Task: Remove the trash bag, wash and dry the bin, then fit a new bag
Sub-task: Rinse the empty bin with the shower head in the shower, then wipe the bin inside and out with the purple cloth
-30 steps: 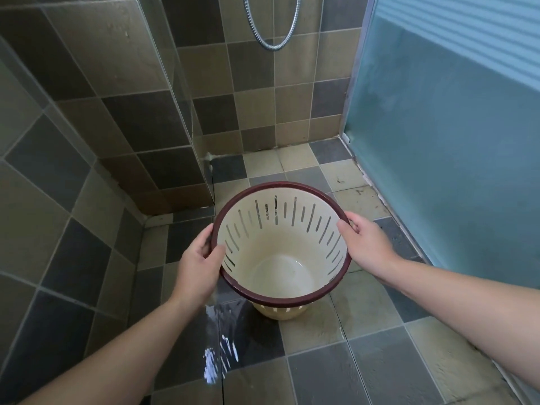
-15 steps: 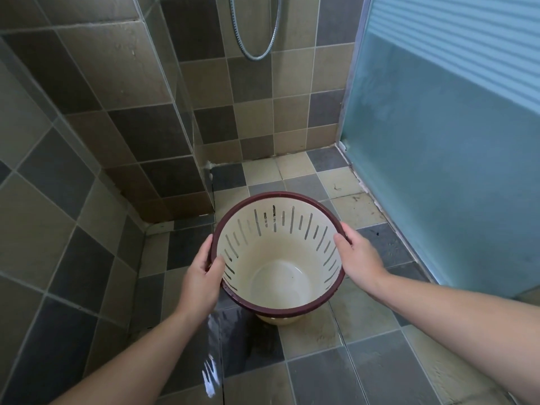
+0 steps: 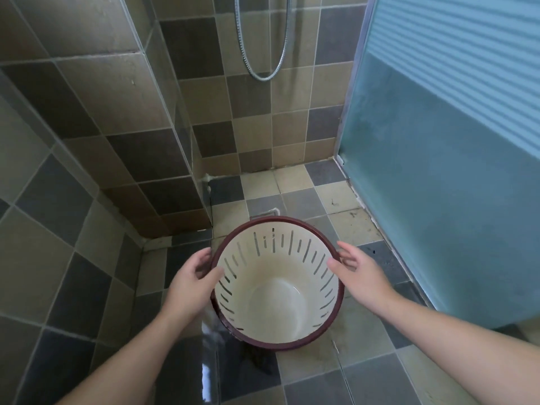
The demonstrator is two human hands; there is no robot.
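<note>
both hands (image 3: 190,285) (image 3: 358,276) flank bagless bin (image 3: 276,290) rim.

Tiled shower corner — wall tiles (image 3: 122,95) in tan, brown and grey, floor tiles (image 3: 295,182) chequered and wet in places. A hose (image 3: 264,74) loops down the back wall; a frosted door (image 3: 438,171) stands right.

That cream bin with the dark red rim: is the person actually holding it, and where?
It cannot be told. Both hands flank the slotted cream plastic bin at its dark red rim, left hand, right hand, fingers relaxed rather than clearly gripping.
</note>
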